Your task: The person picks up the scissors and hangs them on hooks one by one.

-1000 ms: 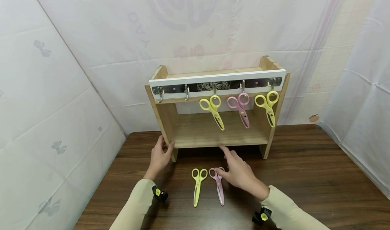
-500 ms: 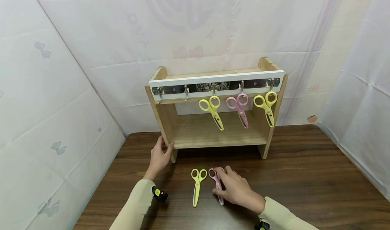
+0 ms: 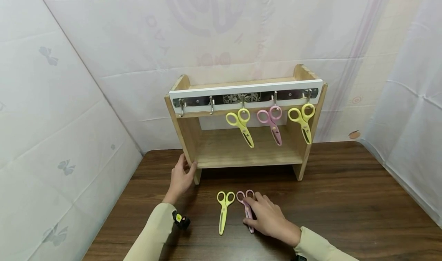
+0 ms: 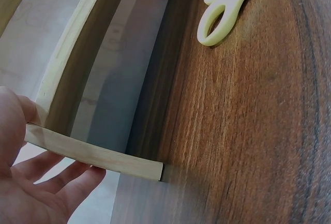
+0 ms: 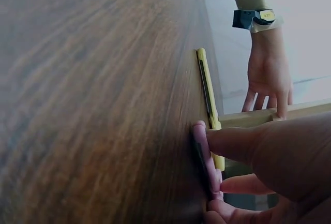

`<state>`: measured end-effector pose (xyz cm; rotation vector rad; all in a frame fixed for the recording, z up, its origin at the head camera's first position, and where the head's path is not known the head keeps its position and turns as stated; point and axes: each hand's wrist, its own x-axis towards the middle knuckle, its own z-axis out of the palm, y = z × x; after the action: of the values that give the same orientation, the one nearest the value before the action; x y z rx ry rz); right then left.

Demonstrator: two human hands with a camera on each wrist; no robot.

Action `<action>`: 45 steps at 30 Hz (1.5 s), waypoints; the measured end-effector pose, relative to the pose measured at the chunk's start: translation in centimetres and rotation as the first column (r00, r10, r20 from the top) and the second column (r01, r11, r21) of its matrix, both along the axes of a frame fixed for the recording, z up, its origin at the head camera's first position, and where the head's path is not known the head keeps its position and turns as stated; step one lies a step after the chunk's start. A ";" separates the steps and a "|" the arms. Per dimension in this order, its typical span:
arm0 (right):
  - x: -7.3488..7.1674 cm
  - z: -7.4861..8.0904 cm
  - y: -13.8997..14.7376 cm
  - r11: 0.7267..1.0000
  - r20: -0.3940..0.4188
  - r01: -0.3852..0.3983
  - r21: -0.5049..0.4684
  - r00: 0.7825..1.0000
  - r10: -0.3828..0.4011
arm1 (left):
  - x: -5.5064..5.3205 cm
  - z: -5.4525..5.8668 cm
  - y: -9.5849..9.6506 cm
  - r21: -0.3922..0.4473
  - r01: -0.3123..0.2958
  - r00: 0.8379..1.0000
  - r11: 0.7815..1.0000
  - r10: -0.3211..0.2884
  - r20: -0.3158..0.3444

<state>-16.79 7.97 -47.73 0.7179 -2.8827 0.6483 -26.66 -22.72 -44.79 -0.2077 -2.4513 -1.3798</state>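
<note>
My left hand (image 3: 180, 178) grips the lower left side panel of a small wooden shelf (image 3: 221, 151). In the left wrist view, the thumb lies on the near side of that panel (image 4: 98, 154) and the fingers curl behind it. On the brown table, my right hand (image 3: 272, 219) pinches a pair of pink scissors (image 3: 248, 212), thumb near the blade tip and fingers by the handles. The right wrist view has the thumb against the pink blade (image 5: 207, 154). Just left of them lies a pair of yellow scissors (image 3: 223, 212), loops toward the shelf.
A white rail (image 3: 203, 90) with several metal hooks runs across the shelf's top front. Yellow scissors (image 3: 245, 132), pink scissors (image 3: 275, 130) and more yellow scissors (image 3: 305, 128) hang there. Two left hooks (image 3: 211, 105) carry nothing. Pale printed cloth (image 3: 138, 61) stands behind the table.
My right hand has drawn back from the shelf's lower edge toward me, and its thumb and fingers have come onto the pink scissors. The left hand stays on the side panel.
</note>
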 end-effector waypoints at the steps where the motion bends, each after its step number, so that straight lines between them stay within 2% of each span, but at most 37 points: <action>1: 0.0 0.0 0.1 1.000 -0.002 -0.007 0.000 1.000 0.007 | 0.0 0.0 0.0 0.000 0.000 1.000 1.000 0.000 0.002; 8: 0.3 0.5 1.6 0.997 0.009 -0.071 0.019 0.997 0.071 | 0.1 0.0 0.0 0.005 0.003 1.000 1.000 -0.003 0.014; 11: 0.3 0.5 2.4 0.996 -0.014 -0.079 0.032 0.997 0.080 | 0.1 0.0 0.0 0.005 0.001 1.000 1.000 -0.001 0.013; 17: -0.2 0.3 3.6 0.996 -0.071 -0.082 0.037 0.994 0.085 | 0.0 0.1 0.0 0.002 -0.008 1.000 1.000 0.008 0.008; 24: -0.4 0.3 4.0 0.996 -0.034 -0.083 0.016 0.996 0.084 | -0.1 0.1 0.0 0.000 -0.008 1.000 1.000 0.008 0.006; 30: -0.5 0.4 4.0 0.996 -0.038 -0.091 0.007 0.995 0.091 | 0.0 0.3 0.0 0.001 -0.017 1.000 1.000 0.017 0.014; 38: -1.1 0.5 4.3 0.994 -0.088 -0.109 -0.015 0.990 0.107 | 0.0 0.5 0.1 -0.010 -0.024 0.999 1.000 0.024 0.023; 45: -1.4 0.5 5.2 0.996 -0.118 -0.086 -0.002 0.989 0.086 | 0.0 0.6 -0.1 0.014 -0.013 0.999 1.000 0.012 0.043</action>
<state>-18.17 13.13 -47.28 0.8535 -2.7538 0.6032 -26.70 -22.82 -44.20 -0.1609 -2.4726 -1.4102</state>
